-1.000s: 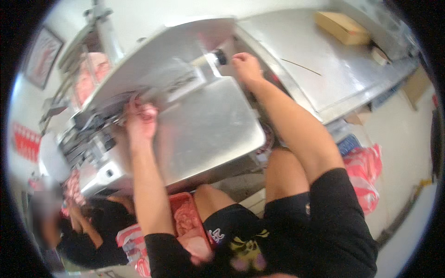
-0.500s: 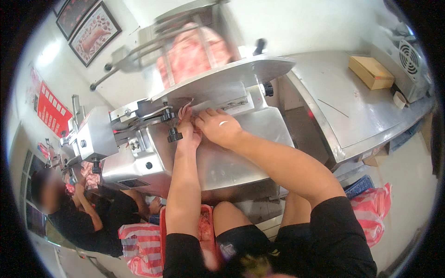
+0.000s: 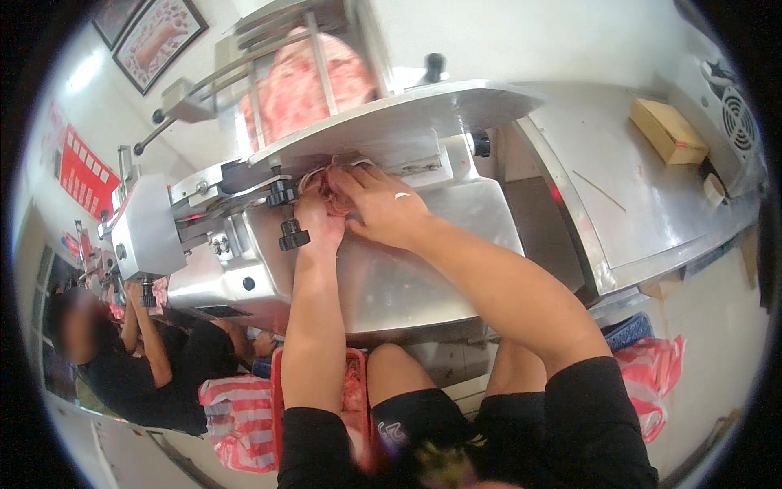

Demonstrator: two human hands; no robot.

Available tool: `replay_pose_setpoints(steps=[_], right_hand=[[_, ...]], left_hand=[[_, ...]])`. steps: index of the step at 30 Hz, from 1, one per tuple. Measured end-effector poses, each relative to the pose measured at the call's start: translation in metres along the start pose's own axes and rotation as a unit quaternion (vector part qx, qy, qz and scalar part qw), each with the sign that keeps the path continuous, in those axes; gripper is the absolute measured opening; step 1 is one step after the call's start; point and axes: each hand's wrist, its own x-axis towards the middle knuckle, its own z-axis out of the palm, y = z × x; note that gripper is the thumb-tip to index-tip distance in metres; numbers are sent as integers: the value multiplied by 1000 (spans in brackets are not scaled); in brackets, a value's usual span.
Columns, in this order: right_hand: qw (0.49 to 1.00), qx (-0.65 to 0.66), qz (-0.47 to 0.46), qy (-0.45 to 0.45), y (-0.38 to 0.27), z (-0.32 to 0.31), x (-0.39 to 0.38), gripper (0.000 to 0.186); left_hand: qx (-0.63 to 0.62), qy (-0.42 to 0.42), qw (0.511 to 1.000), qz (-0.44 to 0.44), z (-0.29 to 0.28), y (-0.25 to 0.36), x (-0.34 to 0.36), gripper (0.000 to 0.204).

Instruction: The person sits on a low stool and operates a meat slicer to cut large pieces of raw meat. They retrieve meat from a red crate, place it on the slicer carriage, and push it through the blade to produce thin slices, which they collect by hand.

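Note:
A metal meat slicer [image 3: 383, 285] stands in front of me, with a large pink slab of meat [image 3: 309, 85] under the bars of its carriage, blurred by motion. Both my hands are below the slicer's blade plate. My left hand [image 3: 319, 216] is cupped around a small bunch of sliced meat [image 3: 332, 196], its fingers partly hidden. From the right, my right hand [image 3: 383, 204] lies over the same slices, its fingers closed down on them and a white fleck on its back. The slices sit between the two palms.
Black knobs [image 3: 292, 235] jut out beside my left wrist. A red basket [image 3: 357, 383] with meat stands by my legs, next to a red-striped bag [image 3: 238, 420]. On the right, a metal table [image 3: 586, 155] bears a cardboard box [image 3: 668, 130]. Another person [image 3: 138, 359] works at far left.
The meat carriage has shifted slightly left in view. My hands have spread a little apart, and sliced meat now shows between them. The view has tilted slightly.

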Motion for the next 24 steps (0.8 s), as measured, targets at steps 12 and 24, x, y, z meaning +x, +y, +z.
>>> replay_pose_setpoints(steps=[12, 24], right_hand=[[997, 51, 14, -47, 8, 12, -4, 38], [989, 94, 86, -76, 4, 4, -3, 56]], left_hand=[[-38, 2, 998, -47, 13, -6, -3, 12], [49, 40, 998, 11, -2, -31, 13, 12]])
